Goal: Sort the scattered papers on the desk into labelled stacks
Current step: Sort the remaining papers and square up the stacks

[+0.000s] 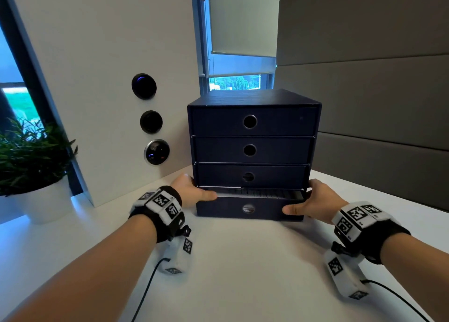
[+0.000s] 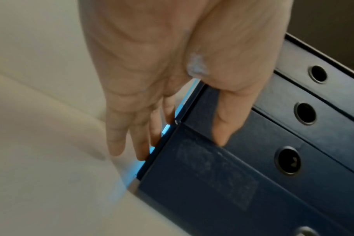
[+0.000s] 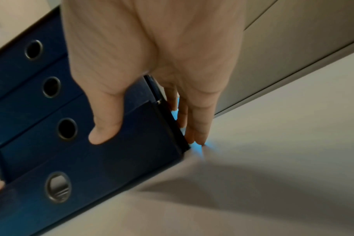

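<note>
A dark blue cardboard drawer unit point(image 1: 252, 149) with four drawers stands on the white desk point(image 1: 230, 261). Its bottom drawer point(image 1: 250, 208) sticks out a little, and a dark ribbed strip shows in the gap above it. My left hand point(image 1: 192, 188) is at the unit's lower left corner, fingers point(image 2: 139, 140) straight along the side wall and thumb point(image 2: 224, 124) on the front. My right hand point(image 1: 315, 200) mirrors it at the lower right corner, with its thumb point(image 3: 105, 124) on the drawer front point(image 3: 111, 167). What lies inside the drawers is hidden.
A white panel point(image 1: 97, 78) with three round sockets stands left of the unit. A potted plant point(image 1: 31, 156) sits at the far left. A grey padded wall point(image 1: 364, 103) runs along the right and a window point(image 1: 235, 81) is behind.
</note>
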The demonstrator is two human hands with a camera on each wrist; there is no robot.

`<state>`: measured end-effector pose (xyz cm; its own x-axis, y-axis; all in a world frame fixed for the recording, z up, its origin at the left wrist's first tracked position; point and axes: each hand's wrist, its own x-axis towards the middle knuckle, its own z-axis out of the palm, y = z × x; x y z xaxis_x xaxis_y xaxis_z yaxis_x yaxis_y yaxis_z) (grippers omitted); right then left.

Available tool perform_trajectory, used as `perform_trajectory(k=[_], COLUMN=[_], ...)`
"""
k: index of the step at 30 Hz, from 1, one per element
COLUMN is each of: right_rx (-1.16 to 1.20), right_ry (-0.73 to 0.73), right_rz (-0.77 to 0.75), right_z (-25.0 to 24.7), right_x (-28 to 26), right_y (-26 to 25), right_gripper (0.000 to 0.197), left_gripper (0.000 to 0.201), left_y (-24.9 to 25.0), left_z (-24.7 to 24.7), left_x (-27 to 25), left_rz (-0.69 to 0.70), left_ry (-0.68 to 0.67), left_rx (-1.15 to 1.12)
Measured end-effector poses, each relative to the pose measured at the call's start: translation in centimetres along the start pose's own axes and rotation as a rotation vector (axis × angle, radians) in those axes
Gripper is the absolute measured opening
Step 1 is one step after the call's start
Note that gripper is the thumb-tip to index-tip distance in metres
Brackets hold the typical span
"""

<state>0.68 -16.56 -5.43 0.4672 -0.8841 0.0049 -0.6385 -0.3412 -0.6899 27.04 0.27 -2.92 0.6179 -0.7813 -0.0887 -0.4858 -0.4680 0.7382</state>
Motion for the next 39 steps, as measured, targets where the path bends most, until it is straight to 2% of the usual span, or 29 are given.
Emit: perform_trajectory(k=[2,3,4,6,7,8,10,12,14,18,21,23,25,27,29,30,32,33,36,37,39], right_rx=[0.02,-0.004,-0.039,-0.085,-0.088,-0.077,-0.027,0.011,0.018,0.024,0.003,-0.022,-0.01,0.106,0.196,0.181,0.095,0.046,-0.09,-0.116,-0.148], right_ry=[-0.009,0.003,0.019,0.043,0.047,0.053,0.097,0.128,0.118,0.098,0.076,0.067,0.081,0.117,0.099,0.071,0.034,0.041,0.09,0.101,0.115], right_rz=[-0.007,-0.008,-0.007,0.001,0.009,0.026,0.059,0.067,0.046,0.006,-0.023,-0.029,-0.014,0.046,0.073,0.062,0.021,0.015,0.046,0.057,0.067], right_z=[0.2,0.2,0.2,0.2,0.4,0.6,1.1,1.3,1.2,0.8,0.8,0.8,0.8,0.6,0.3,0.2,-0.1,-0.2,-1.0,-1.2,-1.4], right_x=[-0.2,-0.2,-0.4,-0.8,-0.9,-1.0,-1.2,-1.4,-1.6,-1.8,-1.9,-1.9,-1.6,-1.2,-0.9,-0.7,-0.3,-0.2,0.0,0.2,0.6], right_y=[0.0,-0.2,-0.4,-1.0,-1.2,-1.3,-1.3,-0.9,-0.5,-0.4,-0.3,-0.2,-0.1,0.0,0.1,0.1,-0.1,-0.2,-1.1,-1.4,-1.9], right_gripper=[0.076,0.075,0.071,0.062,0.062,0.065,0.067,0.063,0.055,0.044,0.04,0.04,0.044,0.054,0.07,0.074,0.064,0.055,0.036,0.037,0.04], left_gripper=[0.034,0.037,0.05,0.088,0.096,0.088,0.054,0.031,0.029,0.034,0.021,0.027,0.027,0.025,0.04,0.052,0.074,0.076,0.044,0.038,0.038], left_y=[0.3,0.5,0.5,-0.4,-0.4,0.3,1.9,2.2,2.2,2.4,2.6,2.3,1.9,1.4,0.6,0.3,-0.1,-0.2,0.3,0.5,1.0], left_z=[0.1,0.1,0.2,0.8,1.0,1.1,0.9,1.1,1.4,2.1,2.4,2.5,2.2,1.5,0.8,0.6,0.8,0.8,0.6,0.4,0.1], left_x=[-0.5,-0.5,-0.1,2.4,3.2,2.9,0.8,-0.2,-1.1,-1.8,-1.2,-0.8,-0.6,-1.2,-0.9,-0.6,0.1,0.6,1.1,1.3,1.3], left_rz=[-0.075,-0.076,-0.085,-0.123,-0.139,-0.147,-0.139,-0.096,-0.035,-0.041,-0.084,-0.087,-0.063,-0.031,-0.033,-0.033,-0.046,-0.045,-0.011,-0.009,-0.019], left_ry=[0.035,0.052,0.074,0.092,0.092,0.103,0.162,0.237,0.204,-0.138,-0.187,-0.187,-0.142,0.025,0.186,0.219,0.197,0.182,0.217,0.241,0.275], left_rx=[-0.043,-0.072,-0.082,-0.077,-0.068,-0.027,0.07,0.142,0.2,0.353,0.476,0.505,0.453,0.295,0.111,0.028,-0.066,-0.057,0.074,0.101,0.134])
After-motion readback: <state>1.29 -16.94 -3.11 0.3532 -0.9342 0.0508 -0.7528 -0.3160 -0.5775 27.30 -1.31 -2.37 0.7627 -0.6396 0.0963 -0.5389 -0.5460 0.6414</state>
